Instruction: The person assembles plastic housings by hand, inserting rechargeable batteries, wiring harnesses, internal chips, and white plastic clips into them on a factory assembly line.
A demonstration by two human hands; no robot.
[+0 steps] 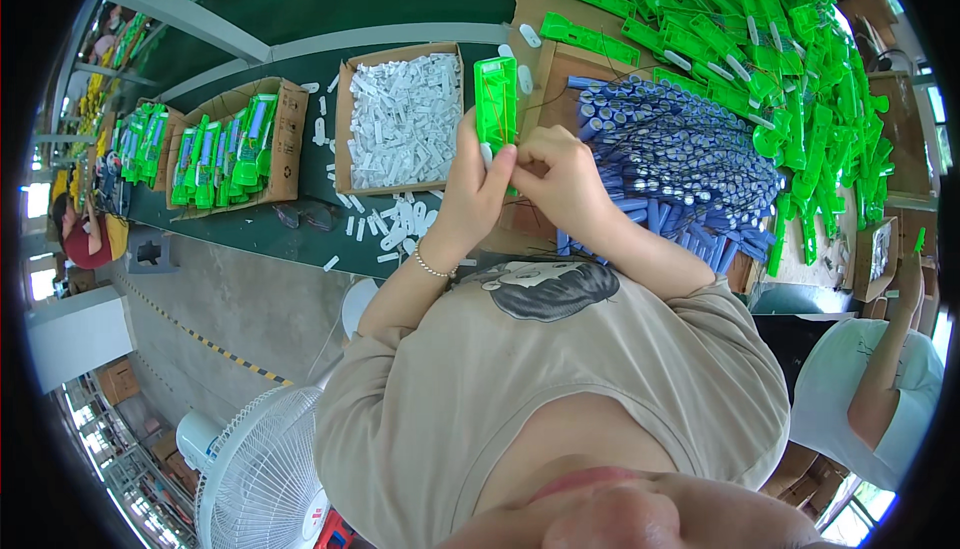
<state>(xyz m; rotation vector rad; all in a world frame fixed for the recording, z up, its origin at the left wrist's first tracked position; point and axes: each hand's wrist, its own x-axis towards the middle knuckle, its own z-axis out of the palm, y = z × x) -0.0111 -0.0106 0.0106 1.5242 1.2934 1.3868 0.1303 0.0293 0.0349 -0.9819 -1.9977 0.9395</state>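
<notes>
In front of my chest stands a bright green plastic housing (495, 97), long and hollow, with thin dark and reddish wires inside it. My left hand (468, 181) is wrapped round its lower part, thumb across the front. A small white piece shows by that thumb. Close on the right, my right hand (562, 177) has its fingers curled and pinched together at the housing's lower end. What lies between those fingertips is hidden. Blue cylindrical batteries (680, 139) with thin black wires fill a tray just beyond my right hand.
A carton (343, 139) of small white plastic pieces stands left of my hands, with loose pieces (405, 219) spilled before it. Farther left, a carton (288, 144) holds green housings. More green housings (800, 79) are heaped at right. A fan (262, 469) and a co-worker (870, 389) are nearby.
</notes>
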